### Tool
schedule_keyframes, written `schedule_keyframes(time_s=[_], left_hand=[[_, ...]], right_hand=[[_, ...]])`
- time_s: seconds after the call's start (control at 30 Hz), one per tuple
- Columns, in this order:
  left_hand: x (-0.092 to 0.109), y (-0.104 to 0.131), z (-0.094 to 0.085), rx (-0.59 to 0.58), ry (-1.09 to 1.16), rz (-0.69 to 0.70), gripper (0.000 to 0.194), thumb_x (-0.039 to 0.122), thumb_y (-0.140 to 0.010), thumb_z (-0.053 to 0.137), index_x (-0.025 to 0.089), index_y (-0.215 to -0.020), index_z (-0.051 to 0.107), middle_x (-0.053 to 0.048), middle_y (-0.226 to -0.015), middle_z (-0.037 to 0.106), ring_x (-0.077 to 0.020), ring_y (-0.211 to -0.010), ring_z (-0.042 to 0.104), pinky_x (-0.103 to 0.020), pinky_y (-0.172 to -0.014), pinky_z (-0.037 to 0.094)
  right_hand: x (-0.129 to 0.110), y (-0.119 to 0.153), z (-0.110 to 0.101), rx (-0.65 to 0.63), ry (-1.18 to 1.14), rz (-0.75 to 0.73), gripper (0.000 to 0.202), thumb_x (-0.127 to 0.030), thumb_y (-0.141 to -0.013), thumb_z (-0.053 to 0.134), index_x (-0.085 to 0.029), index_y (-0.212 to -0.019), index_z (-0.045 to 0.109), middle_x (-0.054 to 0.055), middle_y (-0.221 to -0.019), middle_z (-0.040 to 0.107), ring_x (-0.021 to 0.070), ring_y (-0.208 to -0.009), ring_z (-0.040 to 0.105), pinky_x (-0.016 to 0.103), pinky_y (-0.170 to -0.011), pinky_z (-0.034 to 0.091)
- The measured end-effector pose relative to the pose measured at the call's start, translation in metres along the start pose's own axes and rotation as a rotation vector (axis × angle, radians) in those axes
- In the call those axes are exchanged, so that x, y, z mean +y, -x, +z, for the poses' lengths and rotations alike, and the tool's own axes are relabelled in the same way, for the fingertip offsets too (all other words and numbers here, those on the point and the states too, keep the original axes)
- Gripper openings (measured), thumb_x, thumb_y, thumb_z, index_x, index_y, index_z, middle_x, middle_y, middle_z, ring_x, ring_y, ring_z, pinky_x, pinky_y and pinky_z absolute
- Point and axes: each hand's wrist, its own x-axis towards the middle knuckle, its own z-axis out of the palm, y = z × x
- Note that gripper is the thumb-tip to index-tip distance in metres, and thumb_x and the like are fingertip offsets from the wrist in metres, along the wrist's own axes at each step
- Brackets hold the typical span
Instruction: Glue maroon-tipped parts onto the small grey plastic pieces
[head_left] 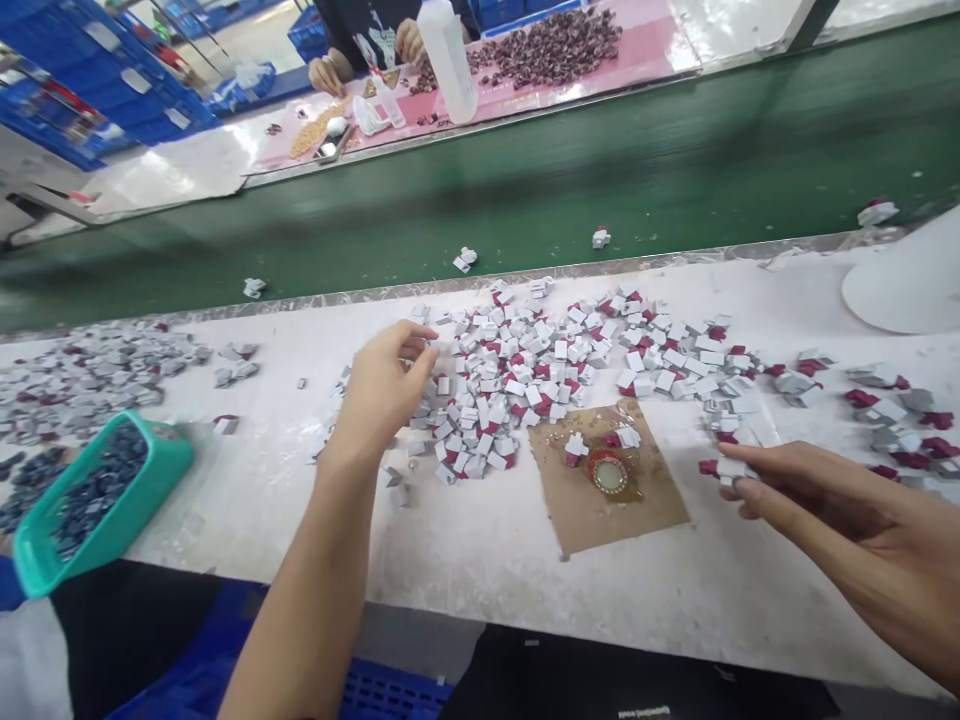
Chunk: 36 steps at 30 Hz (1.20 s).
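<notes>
My right hand [817, 500] pinches a small white and dark red plastic part [731, 470] between thumb and fingers, right of a brown cardboard square [562, 515]. My left hand [394, 375] hovers at the left edge of a big pile of white and red parts [517, 370]; its fingers are curled, thumb near fingertips, and whether anything is between them is too small to tell. On the cardboard lie a round red-rimmed container [608, 474] and two more parts, one left [576, 449] and one above [624, 437], amid wet-looking patches.
A teal bin [165, 455] of dark parts stands at left, beside a grey-white pile [90, 375]. Beyond runs a green belt [375, 240] carrying several parts. Across it, a person's hands [409, 42] work near a white bottle [448, 60]. A white round object [911, 280] is at right.
</notes>
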Motion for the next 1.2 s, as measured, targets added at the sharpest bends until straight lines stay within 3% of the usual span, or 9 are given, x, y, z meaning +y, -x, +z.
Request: schedule_keyframes(time_s=[0.17, 0.33, 0.47, 0.63, 0.8, 0.97, 1.2], left_hand=[[0.017, 0.067, -0.001, -0.133, 0.366, -0.059, 0.025, 0.040, -0.100, 0.074, 0.028, -0.121, 0.078, -0.006, -0.095, 0.082, -0.0271, -0.089, 0.081, -0.038, -0.072, 0.063], [0.030, 0.152, 0.032, -0.095, 0.310, 0.129, 0.015, 0.030, -0.107, 0.069, 0.033, -0.116, 0.081, -0.003, -0.105, 0.082, -0.0220, -0.086, 0.073, -0.038, -0.077, 0.064], [0.029, 0.188, 0.057, -0.143, 0.305, 0.130, 0.017, 0.023, -0.109, 0.068, 0.032, -0.118, 0.079, -0.004, -0.114, 0.082, -0.0241, -0.096, 0.075, -0.040, -0.082, 0.065], [0.019, 0.196, 0.066, -0.029, 0.200, 0.168, 0.019, 0.021, -0.111, 0.066, 0.031, -0.124, 0.076, -0.007, -0.118, 0.078, -0.0290, -0.117, 0.075, -0.045, -0.098, 0.066], [0.017, 0.193, 0.063, -0.079, 0.187, 0.224, 0.021, 0.022, -0.114, 0.065, 0.032, -0.131, 0.072, -0.005, -0.119, 0.078, -0.0265, -0.115, 0.075, -0.042, -0.097, 0.065], [0.022, 0.186, 0.063, -0.053, 0.156, 0.266, 0.019, 0.019, -0.114, 0.064, 0.029, -0.128, 0.071, -0.006, -0.121, 0.074, -0.0270, -0.118, 0.075, -0.042, -0.100, 0.065], [0.025, 0.178, 0.062, -0.021, 0.195, 0.338, 0.021, 0.014, -0.113, 0.063, 0.028, -0.126, 0.073, -0.007, -0.120, 0.077, -0.0251, -0.113, 0.079, -0.041, -0.102, 0.067]], right_hand=[[-0.029, 0.006, 0.021, 0.022, -0.207, 0.130, 0.021, -0.056, -0.100, 0.088, -0.039, -0.112, 0.094, 0.002, -0.103, 0.094, 0.0280, -0.083, 0.090, 0.037, -0.075, 0.078], [-0.043, 0.004, 0.043, -0.029, -0.386, 0.114, 0.013, -0.040, -0.103, 0.087, -0.040, -0.114, 0.094, 0.003, -0.114, 0.089, 0.0240, -0.098, 0.085, 0.032, -0.077, 0.075], [-0.042, 0.001, 0.051, -0.058, -0.437, 0.221, 0.014, -0.043, -0.103, 0.088, -0.036, -0.113, 0.094, 0.004, -0.108, 0.088, 0.0230, -0.089, 0.082, 0.037, -0.080, 0.075], [-0.036, 0.002, 0.056, -0.054, -0.457, 0.270, 0.019, -0.047, -0.099, 0.091, -0.032, -0.110, 0.094, 0.005, -0.101, 0.091, 0.0264, -0.084, 0.087, 0.042, -0.077, 0.079], [-0.037, 0.003, 0.057, -0.032, -0.394, 0.202, 0.012, -0.042, -0.100, 0.090, -0.034, -0.109, 0.094, 0.003, -0.106, 0.092, 0.0278, -0.095, 0.089, 0.042, -0.086, 0.079], [-0.041, 0.002, 0.057, -0.033, -0.386, 0.203, 0.010, -0.040, -0.101, 0.089, -0.032, -0.107, 0.093, 0.002, -0.101, 0.091, 0.0251, -0.093, 0.089, 0.037, -0.085, 0.078], [-0.043, 0.003, 0.055, -0.044, -0.308, 0.099, 0.010, -0.033, -0.106, 0.084, -0.034, -0.113, 0.091, 0.002, -0.111, 0.090, 0.0253, -0.098, 0.086, 0.040, -0.089, 0.076]])
